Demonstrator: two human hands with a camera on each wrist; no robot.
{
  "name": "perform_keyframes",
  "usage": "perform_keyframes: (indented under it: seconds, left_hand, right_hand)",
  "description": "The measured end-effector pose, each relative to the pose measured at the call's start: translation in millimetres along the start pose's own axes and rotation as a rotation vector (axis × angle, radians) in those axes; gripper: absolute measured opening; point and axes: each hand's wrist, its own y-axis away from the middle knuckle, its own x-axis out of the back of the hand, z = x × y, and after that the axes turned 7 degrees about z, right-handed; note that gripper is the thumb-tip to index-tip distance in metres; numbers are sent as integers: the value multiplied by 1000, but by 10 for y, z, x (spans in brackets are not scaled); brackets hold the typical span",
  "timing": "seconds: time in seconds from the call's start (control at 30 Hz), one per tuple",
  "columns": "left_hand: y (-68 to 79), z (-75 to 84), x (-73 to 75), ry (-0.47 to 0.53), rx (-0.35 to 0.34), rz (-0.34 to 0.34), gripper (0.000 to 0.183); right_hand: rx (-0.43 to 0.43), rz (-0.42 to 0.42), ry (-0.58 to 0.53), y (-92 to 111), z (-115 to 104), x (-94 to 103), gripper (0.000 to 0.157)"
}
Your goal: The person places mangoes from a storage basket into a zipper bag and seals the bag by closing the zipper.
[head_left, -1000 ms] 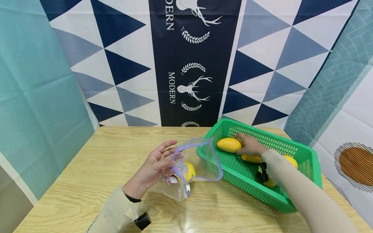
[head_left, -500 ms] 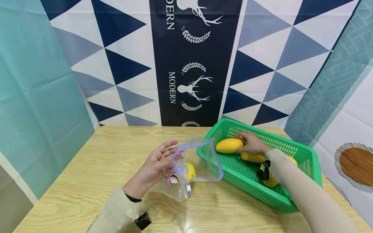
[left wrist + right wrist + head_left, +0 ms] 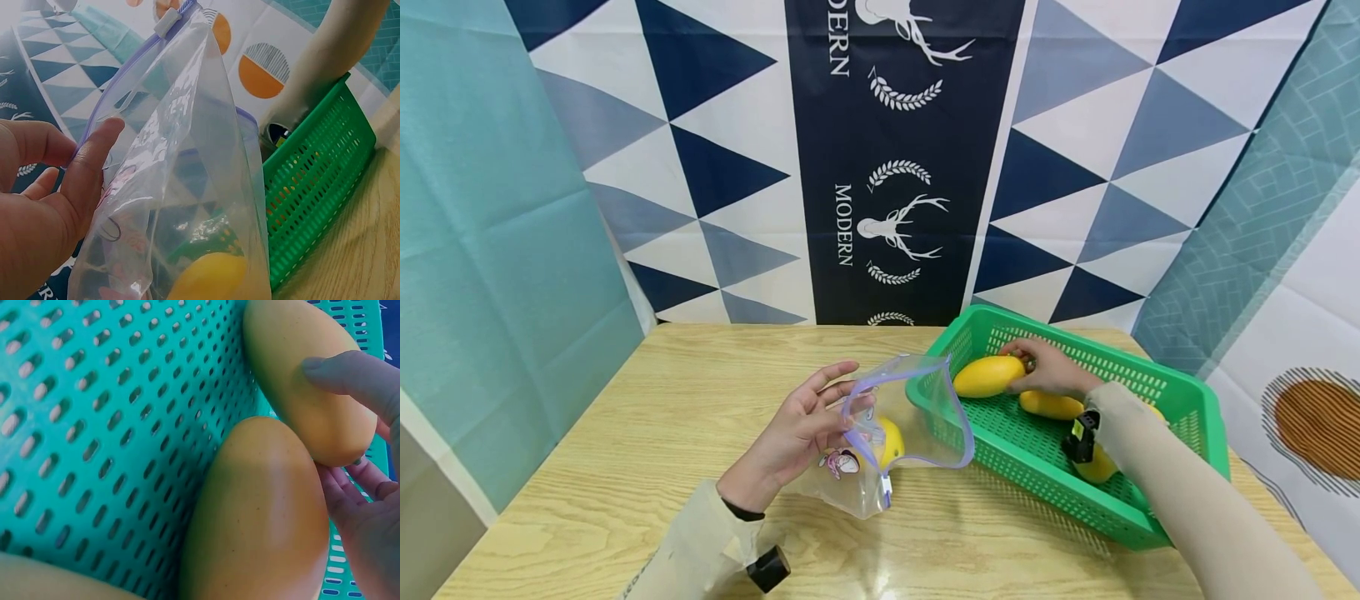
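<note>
My left hand (image 3: 801,429) pinches the purple-edged rim of a clear zip bag (image 3: 175,181), which stands with its mouth spread wide. Inside the bag sits a yellow mango (image 3: 892,442). My right hand (image 3: 1047,371) reaches into the green basket (image 3: 1037,487) and grips the end of a mango (image 3: 297,369), thumb on top and fingers under it. That mango lies at the basket's far left end. Just beside the fingers lies a second mango (image 3: 262,506). Another mango (image 3: 1097,467) is partly hidden under the right forearm.
The basket stands on the right of the wooden table (image 3: 662,400), its left end just behind the bag. A black block (image 3: 768,569) is at the left wrist. A patterned cloth (image 3: 895,150) hangs behind the table.
The mango in my right hand has shifted slightly left and tilted a little. The right wrist has moved slightly with it. My left hand and the bag stay put.
</note>
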Motion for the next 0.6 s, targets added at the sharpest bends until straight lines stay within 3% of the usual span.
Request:
perform_keyframes:
  seconds: [0.6]
  left_hand:
    - [-13,-16,15,-6,-6,-9,64]
  right_hand:
    - [10,-20,-56,-6,-101,11,53]
